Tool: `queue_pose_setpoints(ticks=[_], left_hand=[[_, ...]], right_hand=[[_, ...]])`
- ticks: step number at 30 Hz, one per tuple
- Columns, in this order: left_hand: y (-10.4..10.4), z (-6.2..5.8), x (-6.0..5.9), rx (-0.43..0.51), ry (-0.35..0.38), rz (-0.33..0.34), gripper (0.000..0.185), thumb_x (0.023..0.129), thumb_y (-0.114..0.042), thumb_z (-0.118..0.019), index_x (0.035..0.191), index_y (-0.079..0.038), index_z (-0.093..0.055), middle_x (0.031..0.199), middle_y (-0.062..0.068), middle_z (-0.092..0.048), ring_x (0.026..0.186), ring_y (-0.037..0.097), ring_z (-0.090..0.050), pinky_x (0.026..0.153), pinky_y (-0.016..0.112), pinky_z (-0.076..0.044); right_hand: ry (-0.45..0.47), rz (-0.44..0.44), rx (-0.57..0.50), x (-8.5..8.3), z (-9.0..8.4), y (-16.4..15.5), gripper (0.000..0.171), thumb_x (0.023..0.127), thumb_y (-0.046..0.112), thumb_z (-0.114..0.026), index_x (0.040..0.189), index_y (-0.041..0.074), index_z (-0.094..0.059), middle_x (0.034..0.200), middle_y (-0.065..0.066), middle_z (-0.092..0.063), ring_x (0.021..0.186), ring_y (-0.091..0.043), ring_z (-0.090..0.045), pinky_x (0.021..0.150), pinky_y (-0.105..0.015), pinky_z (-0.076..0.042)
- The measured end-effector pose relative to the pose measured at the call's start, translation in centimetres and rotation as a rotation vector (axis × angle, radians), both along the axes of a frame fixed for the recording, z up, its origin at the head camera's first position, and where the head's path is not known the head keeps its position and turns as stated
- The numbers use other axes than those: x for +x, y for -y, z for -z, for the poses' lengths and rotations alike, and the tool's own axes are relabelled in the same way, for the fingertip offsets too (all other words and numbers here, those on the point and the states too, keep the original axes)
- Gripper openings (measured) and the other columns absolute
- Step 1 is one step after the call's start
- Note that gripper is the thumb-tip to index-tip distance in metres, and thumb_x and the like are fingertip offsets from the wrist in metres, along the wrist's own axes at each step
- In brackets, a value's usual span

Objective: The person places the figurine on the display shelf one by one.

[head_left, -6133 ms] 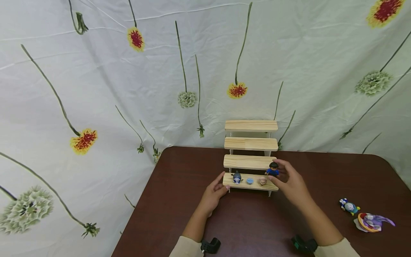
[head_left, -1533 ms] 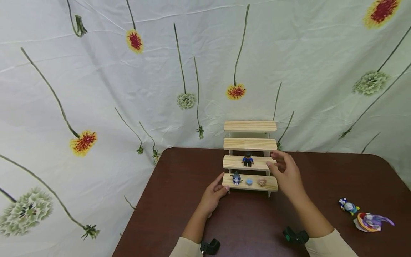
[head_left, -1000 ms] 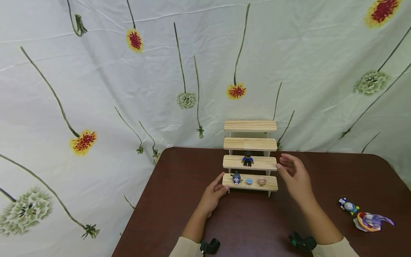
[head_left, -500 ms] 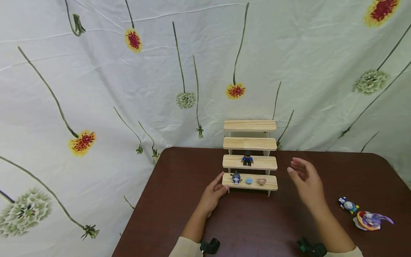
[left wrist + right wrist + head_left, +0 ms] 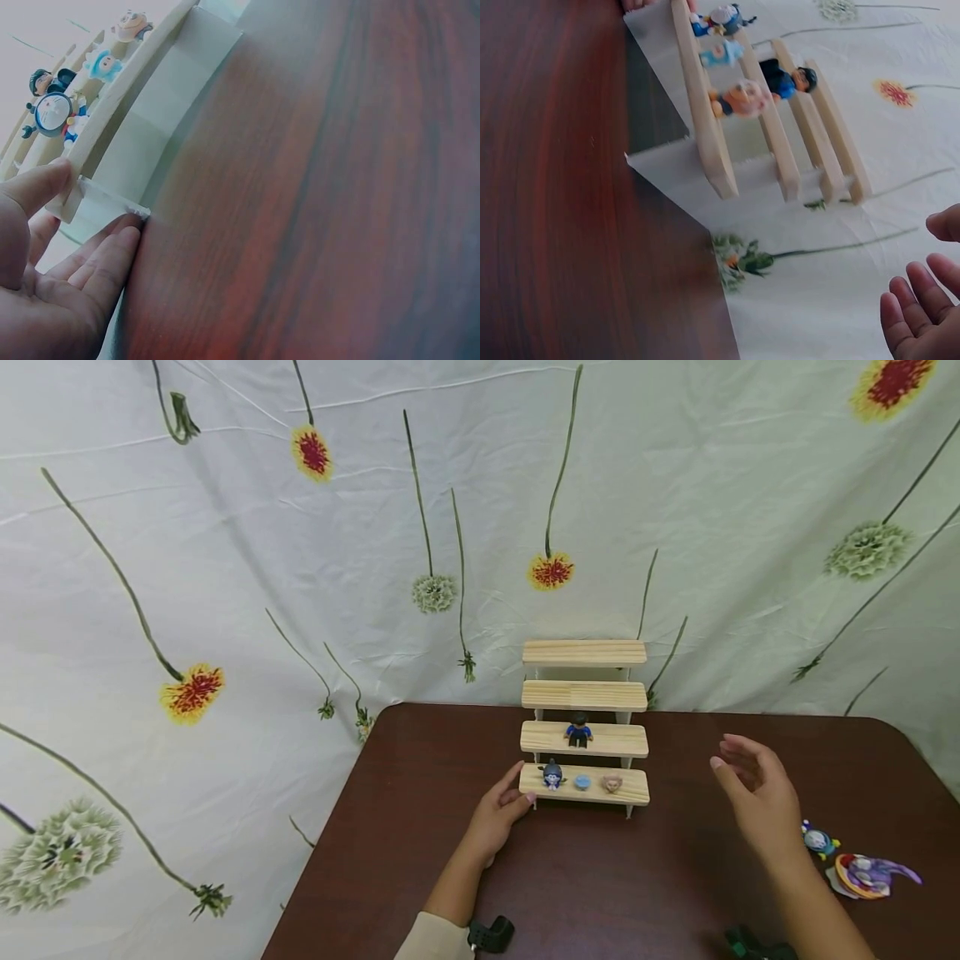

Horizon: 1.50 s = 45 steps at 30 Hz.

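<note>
A four-step wooden display stand [image 5: 585,696] stands at the table's back. My left hand [image 5: 495,817] grips the left end of its lowest step, thumb against the board and fingers by the side panel [image 5: 112,202]. On that step are a dark-blue figurine [image 5: 552,775], a small light-blue figurine [image 5: 103,66] and a pinkish-headed figurine [image 5: 744,98]. A black-haired toy figure [image 5: 578,732] in blue and black sits on the second step. My right hand [image 5: 767,802] hovers right of the stand, fingers loosely bent, holding nothing.
At the right of the dark-red table [image 5: 600,877] lie a blue, white and yellow figurine [image 5: 819,841], partly behind my right wrist, and a purple long-tailed toy [image 5: 870,874]. A flower-printed cloth [image 5: 360,543] hangs behind the table.
My right hand held the black-haired figure at the stand's right; the figure now sits on the second step, released. That hand has since moved right, away from it. My left hand stayed put.
</note>
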<state>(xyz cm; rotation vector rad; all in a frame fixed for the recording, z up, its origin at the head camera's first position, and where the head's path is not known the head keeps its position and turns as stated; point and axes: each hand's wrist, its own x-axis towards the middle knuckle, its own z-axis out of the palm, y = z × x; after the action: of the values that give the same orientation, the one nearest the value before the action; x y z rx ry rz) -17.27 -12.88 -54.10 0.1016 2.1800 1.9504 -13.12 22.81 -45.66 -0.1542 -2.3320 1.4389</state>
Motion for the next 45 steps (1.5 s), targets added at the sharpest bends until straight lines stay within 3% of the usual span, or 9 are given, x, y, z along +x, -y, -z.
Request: queue_pose_setpoints(ticks=[6, 14, 18, 28, 35, 40, 45], left_hand=[[0.0, 0.1, 0.0, 0.000, 0.002, -0.001, 0.067, 0.099, -0.031, -0.067, 0.158, -0.027, -0.036, 0.126, 0.019, -0.069, 0.113, 0.024, -0.067, 0.099, 0.037, -0.049], [0.0, 0.1, 0.0, 0.000, 0.010, -0.005, 0.067, 0.098, -0.031, -0.068, 0.158, -0.028, -0.037, 0.125, 0.017, -0.070, 0.112, 0.023, -0.067, 0.098, 0.036, -0.049], [0.0, 0.1, 0.0, -0.005, 0.011, -0.007, 0.067, 0.098, -0.031, -0.067, 0.158, -0.027, -0.036, 0.126, 0.018, -0.069, 0.113, 0.023, -0.067, 0.098, 0.036, -0.049], [0.0, 0.1, 0.0, 0.001, 0.018, -0.010, 0.067, 0.098, -0.031, -0.068, 0.157, -0.030, -0.038, 0.127, 0.018, -0.069, 0.112, 0.022, -0.067, 0.098, 0.038, -0.050], [0.0, 0.0, 0.1, 0.001, 0.013, -0.004, 0.066, 0.098, -0.030, -0.068, 0.157, -0.030, -0.038, 0.128, 0.019, -0.068, 0.112, 0.024, -0.067, 0.097, 0.035, -0.050], [0.0, 0.0, 0.0, 0.011, 0.012, 0.000, 0.066, 0.099, -0.030, -0.066, 0.158, -0.028, -0.036, 0.129, 0.019, -0.067, 0.115, 0.025, -0.067, 0.099, 0.037, -0.050], [0.0, -0.1, 0.1, 0.011, 0.007, 0.002, 0.067, 0.100, -0.029, -0.066, 0.159, -0.026, -0.035, 0.129, 0.020, -0.067, 0.114, 0.025, -0.067, 0.099, 0.040, -0.051]], right_hand=[[0.017, 0.033, -0.001, 0.3, -0.1, -1.7, 0.046, 0.101, 0.027, -0.065, 0.142, 0.009, -0.054, 0.116, 0.035, -0.049, 0.100, 0.019, -0.050, 0.084, 0.001, -0.037], [0.044, 0.081, 0.008, 1.2, -0.3, -3.4, 0.044, 0.099, 0.027, -0.067, 0.139, 0.011, -0.058, 0.113, 0.036, -0.048, 0.096, 0.020, -0.050, 0.080, 0.000, -0.038], [0.079, 0.107, 0.020, 1.8, -0.3, -4.4, 0.046, 0.099, 0.031, -0.067, 0.140, 0.015, -0.058, 0.113, 0.037, -0.046, 0.095, 0.020, -0.049, 0.074, -0.003, -0.041], [0.116, 0.170, -0.050, 2.9, -0.3, -6.5, 0.045, 0.097, 0.028, -0.070, 0.141, 0.025, -0.058, 0.109, 0.040, -0.050, 0.095, 0.021, -0.050, 0.077, 0.001, -0.036], [0.156, 0.290, -0.190, 3.4, -0.5, -7.1, 0.047, 0.096, 0.025, -0.071, 0.141, 0.027, -0.058, 0.109, 0.036, -0.055, 0.101, 0.018, -0.050, 0.083, 0.002, -0.035], [0.177, 0.361, -0.223, 4.1, -0.6, -7.6, 0.048, 0.095, 0.025, -0.072, 0.141, 0.028, -0.058, 0.112, 0.034, -0.056, 0.103, 0.016, -0.052, 0.083, 0.002, -0.036], [0.190, 0.442, -0.227, 4.7, -0.3, -8.0, 0.048, 0.098, 0.023, -0.068, 0.143, 0.030, -0.055, 0.126, 0.028, -0.055, 0.116, 0.011, -0.050, 0.089, 0.002, -0.035]])
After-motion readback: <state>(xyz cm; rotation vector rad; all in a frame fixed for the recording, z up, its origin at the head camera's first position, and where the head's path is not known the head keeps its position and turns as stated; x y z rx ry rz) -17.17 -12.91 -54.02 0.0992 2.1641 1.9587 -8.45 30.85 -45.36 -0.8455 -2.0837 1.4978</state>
